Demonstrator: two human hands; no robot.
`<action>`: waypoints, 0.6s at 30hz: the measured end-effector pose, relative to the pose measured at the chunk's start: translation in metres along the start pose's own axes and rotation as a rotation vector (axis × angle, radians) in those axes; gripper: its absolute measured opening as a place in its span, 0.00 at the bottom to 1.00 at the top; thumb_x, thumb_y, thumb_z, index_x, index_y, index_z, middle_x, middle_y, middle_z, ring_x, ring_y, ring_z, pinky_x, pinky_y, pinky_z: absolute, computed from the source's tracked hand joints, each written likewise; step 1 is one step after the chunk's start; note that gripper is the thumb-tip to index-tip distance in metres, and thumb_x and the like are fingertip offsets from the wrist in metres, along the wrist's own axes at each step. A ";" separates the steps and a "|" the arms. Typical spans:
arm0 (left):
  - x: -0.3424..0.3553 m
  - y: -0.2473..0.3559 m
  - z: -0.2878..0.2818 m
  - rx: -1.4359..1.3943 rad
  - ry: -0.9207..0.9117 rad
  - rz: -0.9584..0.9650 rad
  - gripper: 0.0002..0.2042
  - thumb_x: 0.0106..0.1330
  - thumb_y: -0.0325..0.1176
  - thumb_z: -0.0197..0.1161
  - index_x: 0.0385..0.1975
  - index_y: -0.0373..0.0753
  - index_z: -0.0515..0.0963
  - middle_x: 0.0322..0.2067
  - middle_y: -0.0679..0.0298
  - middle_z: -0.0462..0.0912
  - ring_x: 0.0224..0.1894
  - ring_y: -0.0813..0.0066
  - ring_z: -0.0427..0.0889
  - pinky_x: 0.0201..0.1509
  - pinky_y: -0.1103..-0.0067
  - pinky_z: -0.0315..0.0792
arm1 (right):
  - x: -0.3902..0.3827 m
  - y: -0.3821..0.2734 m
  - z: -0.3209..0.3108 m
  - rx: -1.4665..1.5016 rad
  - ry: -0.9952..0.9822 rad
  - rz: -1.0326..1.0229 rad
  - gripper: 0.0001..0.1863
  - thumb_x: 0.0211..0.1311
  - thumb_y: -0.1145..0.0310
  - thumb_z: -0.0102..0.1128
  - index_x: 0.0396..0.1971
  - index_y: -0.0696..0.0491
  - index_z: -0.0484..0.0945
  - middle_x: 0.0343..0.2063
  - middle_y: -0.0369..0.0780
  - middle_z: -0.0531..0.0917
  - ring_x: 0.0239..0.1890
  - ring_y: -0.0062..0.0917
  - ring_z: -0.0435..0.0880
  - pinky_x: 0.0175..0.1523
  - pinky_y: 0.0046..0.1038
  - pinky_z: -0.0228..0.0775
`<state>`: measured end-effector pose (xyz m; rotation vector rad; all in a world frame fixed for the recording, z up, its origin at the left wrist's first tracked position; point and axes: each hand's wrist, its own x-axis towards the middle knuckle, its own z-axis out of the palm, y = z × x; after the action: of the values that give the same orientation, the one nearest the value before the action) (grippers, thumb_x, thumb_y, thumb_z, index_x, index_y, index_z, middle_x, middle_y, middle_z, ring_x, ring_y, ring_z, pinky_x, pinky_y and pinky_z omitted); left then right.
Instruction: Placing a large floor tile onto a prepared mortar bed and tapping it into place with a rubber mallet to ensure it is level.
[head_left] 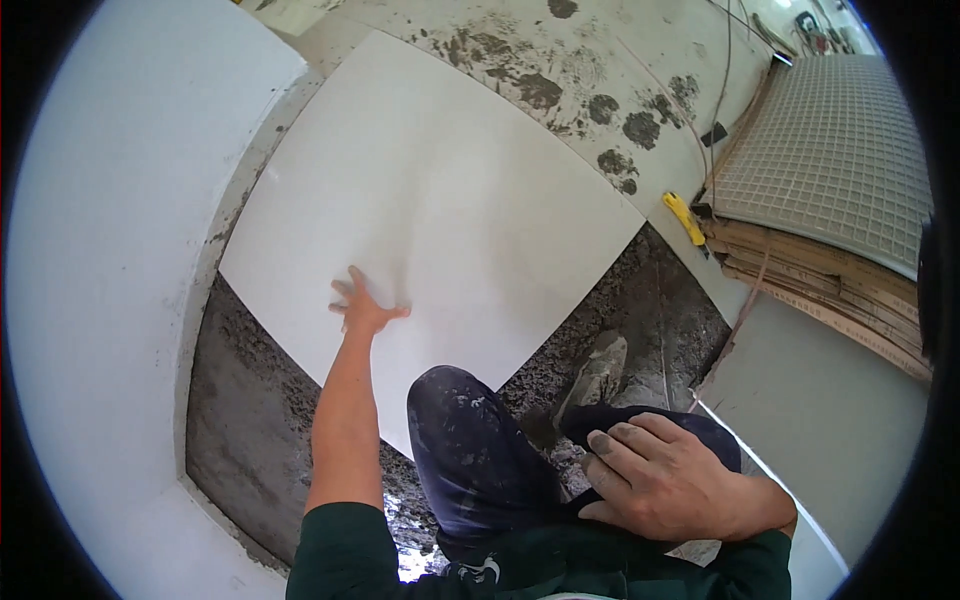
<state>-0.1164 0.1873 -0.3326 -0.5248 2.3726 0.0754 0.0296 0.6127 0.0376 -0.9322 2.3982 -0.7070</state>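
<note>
A large white floor tile (440, 170) lies at an angle between the wall and my knees. My left hand (365, 305) presses on its near left part, fingers spread and holding nothing. Over my right knee rests my right hand (660, 475), its fingers loosely bent and nothing visible in them; what lies under the palm is hidden. Dark wet mortar (250, 370) shows on the floor left of the tile, and more mortar (650, 290) on its right. One mud-caked shoe (600, 370) stands in that right-hand patch.
A white wall (110, 260) rises at the left. To the right, a stack of tiles (830, 150) with a gridded back uppermost sits over cardboard layers (810, 285). A yellow utility knife (685, 218) lies beside it. Mortar clumps (540, 92) dot the far floor, where cables (725, 75) run.
</note>
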 end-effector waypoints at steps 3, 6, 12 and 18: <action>-0.003 0.005 -0.006 -0.001 -0.015 -0.025 0.78 0.35 0.59 0.87 0.79 0.59 0.25 0.79 0.46 0.24 0.77 0.22 0.34 0.61 0.30 0.67 | 0.004 0.001 0.000 0.010 -0.001 -0.007 0.28 0.64 0.48 0.65 0.45 0.61 0.83 0.48 0.49 0.84 0.48 0.35 0.81 0.58 0.35 0.71; -0.004 0.006 -0.007 -0.022 -0.007 -0.027 0.78 0.35 0.59 0.87 0.79 0.58 0.26 0.79 0.46 0.25 0.77 0.22 0.35 0.61 0.30 0.68 | 0.007 0.001 -0.001 0.008 -0.009 -0.009 0.28 0.63 0.48 0.66 0.45 0.61 0.83 0.48 0.49 0.84 0.49 0.35 0.82 0.59 0.35 0.71; -0.006 0.009 -0.008 -0.027 -0.026 -0.037 0.78 0.35 0.60 0.86 0.79 0.59 0.26 0.79 0.47 0.23 0.77 0.22 0.35 0.62 0.30 0.67 | 0.011 0.000 -0.002 0.015 -0.003 0.002 0.27 0.63 0.48 0.66 0.44 0.60 0.84 0.48 0.47 0.84 0.51 0.35 0.82 0.60 0.36 0.71; -0.009 0.010 -0.011 -0.034 -0.050 -0.044 0.78 0.35 0.59 0.87 0.79 0.60 0.26 0.79 0.48 0.23 0.77 0.22 0.34 0.62 0.30 0.67 | 0.013 -0.001 -0.002 0.010 -0.024 0.000 0.26 0.63 0.48 0.66 0.44 0.59 0.83 0.48 0.47 0.84 0.51 0.35 0.82 0.60 0.36 0.71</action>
<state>-0.1208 0.1972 -0.3195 -0.5848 2.3133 0.1082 0.0205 0.6034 0.0366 -0.9310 2.3716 -0.7026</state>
